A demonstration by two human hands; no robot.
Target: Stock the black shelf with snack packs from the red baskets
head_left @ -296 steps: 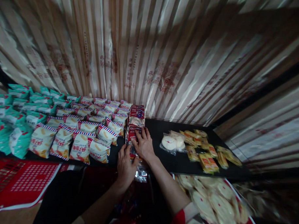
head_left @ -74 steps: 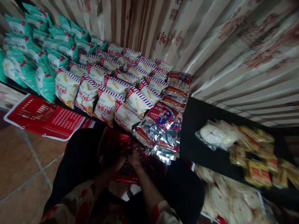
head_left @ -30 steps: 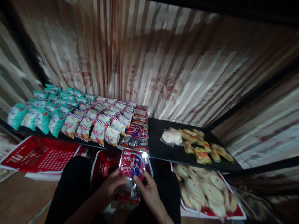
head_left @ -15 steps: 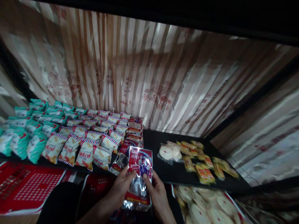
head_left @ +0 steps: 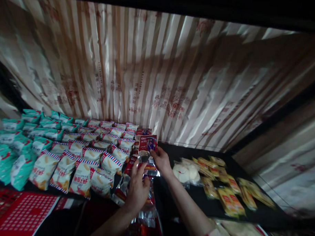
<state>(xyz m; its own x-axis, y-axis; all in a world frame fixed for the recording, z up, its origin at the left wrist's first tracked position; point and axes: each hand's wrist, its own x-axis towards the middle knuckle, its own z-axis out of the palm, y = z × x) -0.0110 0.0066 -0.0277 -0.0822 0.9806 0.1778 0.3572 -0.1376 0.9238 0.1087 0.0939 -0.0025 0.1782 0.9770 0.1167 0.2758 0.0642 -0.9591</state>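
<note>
Hands [head_left: 149, 173] fwd, gripping red pack [head_left: 147, 144].

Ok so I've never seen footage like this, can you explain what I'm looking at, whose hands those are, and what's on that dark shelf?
There is no machine here. The picture comes from a camera worn on a person's head, looking forward and down, so the two bare arms reaching in from the bottom are that person's own. The right hand holds a red and silver snack packet upright above a row of matching packets. The left hand rests on that row nearer the front. They lie on a black shelf. To the left lie white striped bags and teal bags; to the right, a clear bag of pale round cakes and yellow packets. Behind hangs a striped curtain.
</note>
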